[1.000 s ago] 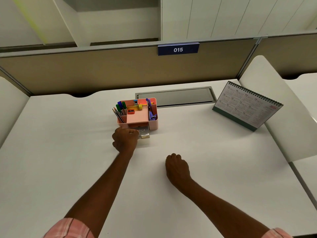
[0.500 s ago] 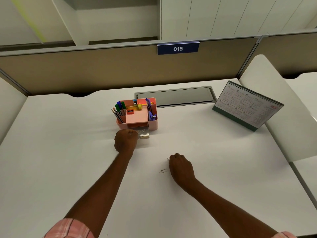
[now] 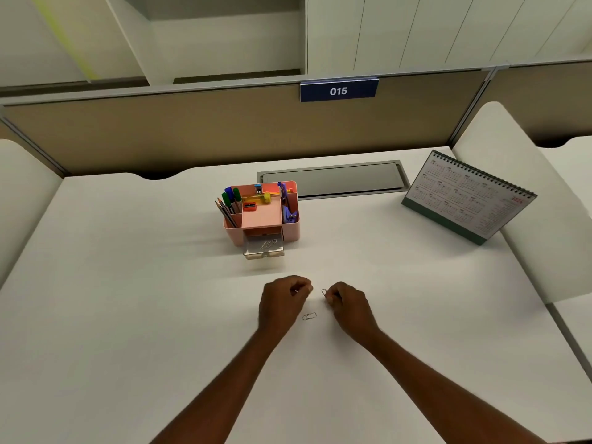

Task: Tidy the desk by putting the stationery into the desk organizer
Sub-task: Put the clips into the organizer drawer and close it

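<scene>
Desk organizer [image 3: 290, 230], pink: set mid-desk, its clear drawer [image 3: 263, 251] pulled open, stored clips [image 3: 268, 244] seen inside. Right hand [image 3: 349, 304]: a paper clip [image 3: 324, 292] is pinched at the fingertips. Left hand [image 3: 282, 304]: fingers are curled; whether anything is held cannot be told. Loose clip [image 3: 309, 316]: laid on the desk [image 3: 128, 283] between both hands, untouched.

Soft, even overhead light, faint shadows, slight overall blur, wide-angle bending at the edges.
</scene>
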The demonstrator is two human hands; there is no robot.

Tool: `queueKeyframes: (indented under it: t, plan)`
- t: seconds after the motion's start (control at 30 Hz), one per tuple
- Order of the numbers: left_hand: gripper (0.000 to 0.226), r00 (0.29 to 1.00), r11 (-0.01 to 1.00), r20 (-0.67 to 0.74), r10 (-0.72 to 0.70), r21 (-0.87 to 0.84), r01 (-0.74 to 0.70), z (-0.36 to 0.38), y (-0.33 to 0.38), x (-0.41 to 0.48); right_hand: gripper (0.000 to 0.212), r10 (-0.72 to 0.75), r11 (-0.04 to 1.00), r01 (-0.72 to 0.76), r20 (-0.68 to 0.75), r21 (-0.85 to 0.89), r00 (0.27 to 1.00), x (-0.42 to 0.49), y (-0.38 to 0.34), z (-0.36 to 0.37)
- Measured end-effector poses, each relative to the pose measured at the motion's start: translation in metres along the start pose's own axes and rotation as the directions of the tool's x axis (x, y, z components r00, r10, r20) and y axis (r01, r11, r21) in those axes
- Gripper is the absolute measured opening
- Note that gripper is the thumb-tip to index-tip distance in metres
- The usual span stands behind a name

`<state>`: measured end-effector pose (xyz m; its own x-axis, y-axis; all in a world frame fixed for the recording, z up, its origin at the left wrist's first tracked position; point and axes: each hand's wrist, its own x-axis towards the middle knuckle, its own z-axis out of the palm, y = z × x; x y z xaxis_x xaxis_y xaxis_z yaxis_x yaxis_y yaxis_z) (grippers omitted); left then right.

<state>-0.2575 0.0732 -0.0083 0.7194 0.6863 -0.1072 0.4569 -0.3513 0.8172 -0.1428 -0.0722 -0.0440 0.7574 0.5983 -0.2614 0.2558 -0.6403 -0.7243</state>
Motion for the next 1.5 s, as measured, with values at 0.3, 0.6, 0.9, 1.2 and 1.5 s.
queueKeyframes:
  t: [0.3, 0.6, 0.9, 1.2, 1.5]
  plan:
    - [0.005, 0.989, 0.993, 0.148, -0.027, 0.117, 0.010, 0.006, 0.000, -0.006, 0.009, -0.122, 0.989, 0.124, 0.036, -0.084, 0.992, -0.014, -0.002, 0.008]
    - [0.003, 0.998, 0.998, 0.067, -0.003, 0.063, -0.001, -0.009, -0.004, -0.005, 0.023, -0.243, 0.951, 0.247, 0.046, -0.188, 0.969, -0.014, 0.001, 0.009]
    - [0.010, 0.953, 0.997, -0.296, -0.061, 0.032, 0.074, -0.056, 0.013, 0.027, 0.001, -0.447, 0.635, 0.540, 0.307, -0.553, 0.840, -0.015, -0.006, 0.010]
    - [0.027, 0.797, 0.921, -0.463, -0.388, -0.150, 0.361, -0.084, 0.010, 0.082, 0.033, -0.333, 0.391, 0.624, 0.528, -0.676, 0.781, -0.015, -0.025, 0.010]
    - [0.033, 0.780, 0.829, -0.297, -0.550, -0.303, 0.470, -0.071, 0.010, 0.095, 0.038, -0.260, 0.262, 0.666, 0.613, -0.699, 0.746, -0.008, -0.034, 0.008]
